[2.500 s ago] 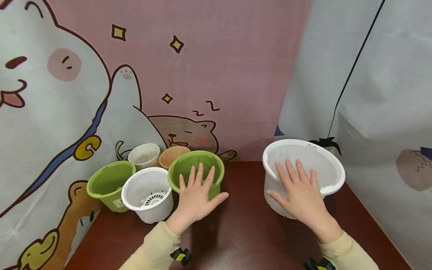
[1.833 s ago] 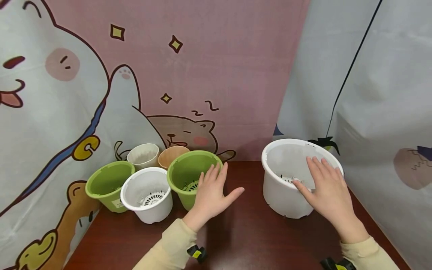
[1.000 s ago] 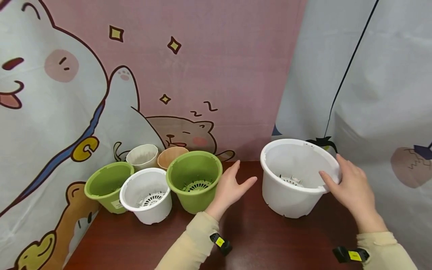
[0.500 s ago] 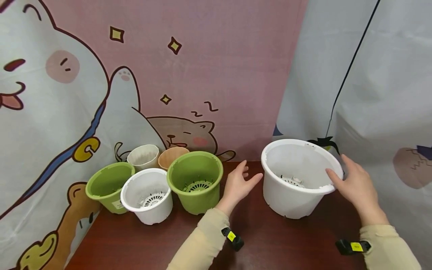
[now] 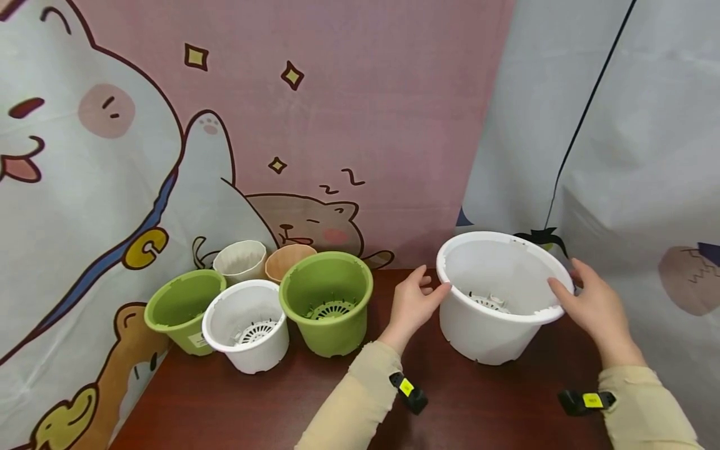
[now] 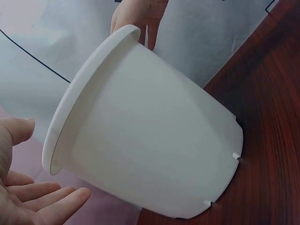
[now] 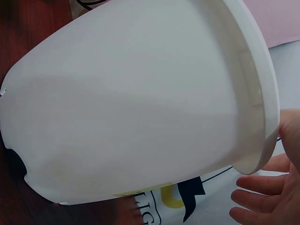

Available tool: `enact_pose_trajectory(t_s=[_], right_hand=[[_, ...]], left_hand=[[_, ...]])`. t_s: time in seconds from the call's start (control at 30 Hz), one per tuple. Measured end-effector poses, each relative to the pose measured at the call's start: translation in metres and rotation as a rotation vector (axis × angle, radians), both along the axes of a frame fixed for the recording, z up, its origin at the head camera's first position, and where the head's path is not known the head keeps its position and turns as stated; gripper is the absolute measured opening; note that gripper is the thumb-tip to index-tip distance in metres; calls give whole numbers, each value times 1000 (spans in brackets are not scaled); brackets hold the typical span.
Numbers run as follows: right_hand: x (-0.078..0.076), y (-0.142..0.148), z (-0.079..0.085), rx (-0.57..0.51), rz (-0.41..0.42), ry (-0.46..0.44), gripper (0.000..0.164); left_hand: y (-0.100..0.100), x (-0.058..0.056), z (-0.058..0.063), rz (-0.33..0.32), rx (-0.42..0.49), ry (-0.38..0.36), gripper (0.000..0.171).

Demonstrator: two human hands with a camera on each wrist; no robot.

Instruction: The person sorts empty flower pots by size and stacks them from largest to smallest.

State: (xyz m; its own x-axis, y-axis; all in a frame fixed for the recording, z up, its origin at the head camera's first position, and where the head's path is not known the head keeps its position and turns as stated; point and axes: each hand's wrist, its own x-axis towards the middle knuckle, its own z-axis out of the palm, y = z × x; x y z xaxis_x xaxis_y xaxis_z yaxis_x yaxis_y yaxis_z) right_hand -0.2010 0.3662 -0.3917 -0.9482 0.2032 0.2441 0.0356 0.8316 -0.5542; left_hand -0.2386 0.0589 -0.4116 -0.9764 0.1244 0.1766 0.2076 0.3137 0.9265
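A large white plant pot [image 5: 489, 340] stands upright on the dark red table. Beside its left rim my left hand [image 5: 415, 300] is held with thumb and fingers apart; in the left wrist view a small gap shows between them and the rim. My right hand [image 5: 597, 312] is at the opposite side, its thumb over the rim and its fingers outside. In the right wrist view those fingers [image 7: 258, 201] are loosely spread beside the rim, not curled tight on it, and the thumb tip is hidden behind the rim.
Left of the large pot stand a green pot [image 5: 329, 334], a smaller white pot [image 5: 255, 356] and another green pot [image 5: 185, 297]. Behind them are a cream pot [image 5: 239, 265] and a peach pot [image 5: 287, 259]. Printed cloth [image 5: 394, 125] closes off the back and sides of the table [image 5: 461, 406].
My left hand has moved right, from over the green pot to the large white pot's left rim. My right hand has shifted from above that pot to its right rim. The pots stay put.
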Motion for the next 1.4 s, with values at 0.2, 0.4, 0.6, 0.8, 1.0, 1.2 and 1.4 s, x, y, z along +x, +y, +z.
enact_pose_trajectory(t_s=[0.2, 0.4, 0.6, 0.8, 1.0, 1.2, 1.4], right_hand=[[-2, 2, 0, -38, -9, -47, 82], [-5, 4, -1, -45, -20, -76, 81], [-7, 6, -2, -57, -19, -76, 74], [-8, 7, -4, -98, -23, -87, 64], [-5, 3, -1, -130, -48, -89, 59], [-2, -7, 0, -155, -69, -57, 57], [3, -22, 2, -204, -67, -10, 56]], left_hand=[[11, -1, 2, -8, 12, 1, 66], [18, -1, 4, -21, 26, 42, 51], [24, 0, 6, 15, 12, 56, 36], [26, 1, 3, 52, 25, 54, 34], [24, 2, 2, 95, 85, 64, 37], [16, 6, 3, 106, 182, 46, 42], [1, 10, 4, 108, 271, 43, 44]])
